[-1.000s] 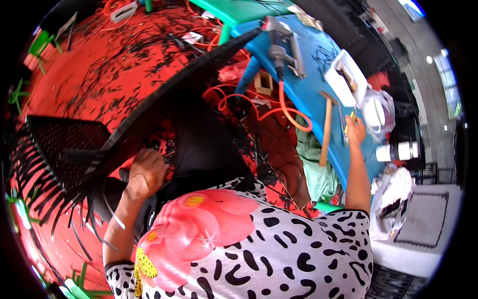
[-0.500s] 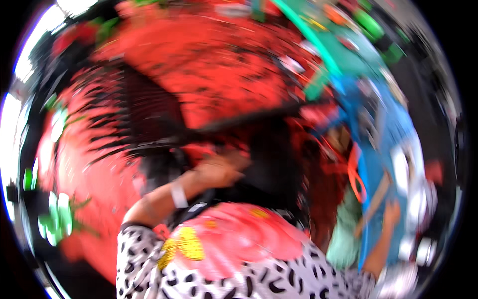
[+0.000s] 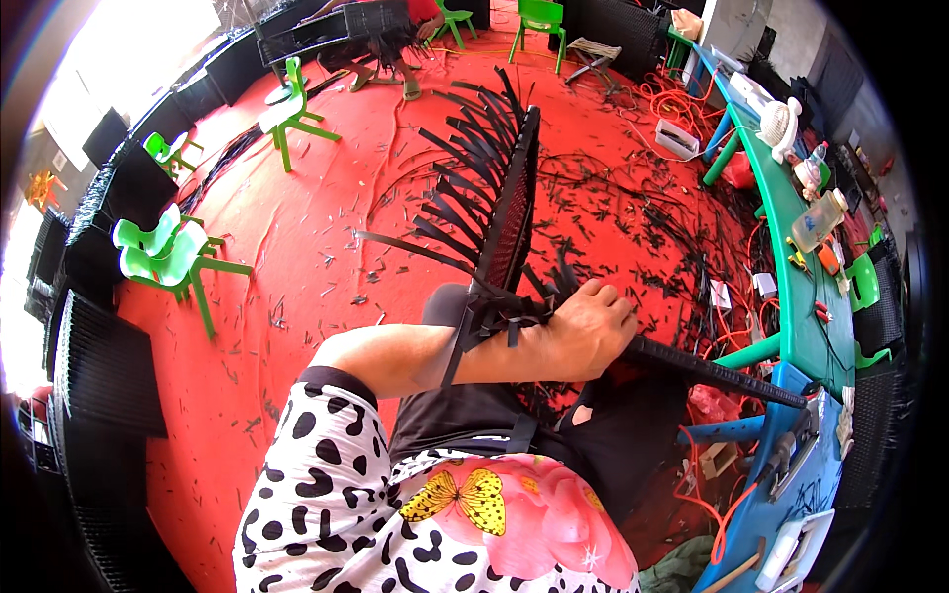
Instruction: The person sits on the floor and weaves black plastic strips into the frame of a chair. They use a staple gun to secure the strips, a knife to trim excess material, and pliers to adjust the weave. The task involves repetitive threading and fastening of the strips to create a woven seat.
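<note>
The left hand (image 3: 593, 331) is partly curled, knuckles up; whether its fingers grip anything, I cannot tell. The black woven panel (image 3: 512, 203) rises just beyond and left of it, fringed with loose strips (image 3: 450, 212), one crossing the forearm. A long woven edge (image 3: 712, 371) extends right toward the blue table (image 3: 759, 512).
</note>
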`<control>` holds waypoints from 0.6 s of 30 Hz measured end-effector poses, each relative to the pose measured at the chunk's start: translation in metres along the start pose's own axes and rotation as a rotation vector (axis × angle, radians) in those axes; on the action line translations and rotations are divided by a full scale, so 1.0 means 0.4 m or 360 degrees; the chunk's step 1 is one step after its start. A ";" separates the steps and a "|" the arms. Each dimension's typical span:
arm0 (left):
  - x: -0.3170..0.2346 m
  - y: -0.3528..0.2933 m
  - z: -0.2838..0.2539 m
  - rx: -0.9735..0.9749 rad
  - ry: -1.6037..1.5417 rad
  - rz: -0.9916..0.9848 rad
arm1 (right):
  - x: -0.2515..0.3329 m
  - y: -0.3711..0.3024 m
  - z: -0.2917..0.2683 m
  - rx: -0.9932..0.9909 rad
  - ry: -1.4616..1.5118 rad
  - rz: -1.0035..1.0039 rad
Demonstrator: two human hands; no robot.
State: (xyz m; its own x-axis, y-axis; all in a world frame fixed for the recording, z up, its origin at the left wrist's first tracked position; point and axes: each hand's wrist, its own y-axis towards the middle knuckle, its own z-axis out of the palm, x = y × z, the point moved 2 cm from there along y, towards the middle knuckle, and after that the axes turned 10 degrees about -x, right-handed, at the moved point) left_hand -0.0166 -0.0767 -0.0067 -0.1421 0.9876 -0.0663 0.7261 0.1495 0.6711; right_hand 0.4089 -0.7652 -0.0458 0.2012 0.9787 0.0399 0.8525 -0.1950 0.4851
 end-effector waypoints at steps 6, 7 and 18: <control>0.028 -0.032 0.017 0.0355 -0.0031 -0.0184 | 0.277 -0.011 -0.106 -0.0086 0.1029 -0.0286; 0.034 -0.034 0.021 0.0337 -0.0088 -0.0199 | 0.381 -0.051 -0.127 -0.0007 0.1284 -0.0374; 0.058 -0.028 0.004 0.0276 -0.0360 -0.0210 | 1.131 -0.738 -0.412 0.1642 0.2728 -0.1099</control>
State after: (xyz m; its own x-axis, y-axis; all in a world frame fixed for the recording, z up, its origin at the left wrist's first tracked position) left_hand -0.0272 -0.0553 -0.0170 -0.1037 0.9418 -0.3198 0.8180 0.2637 0.5113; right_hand 0.1687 -0.2545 -0.0268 -0.2088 -0.1577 0.9652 0.5912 0.7658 0.2530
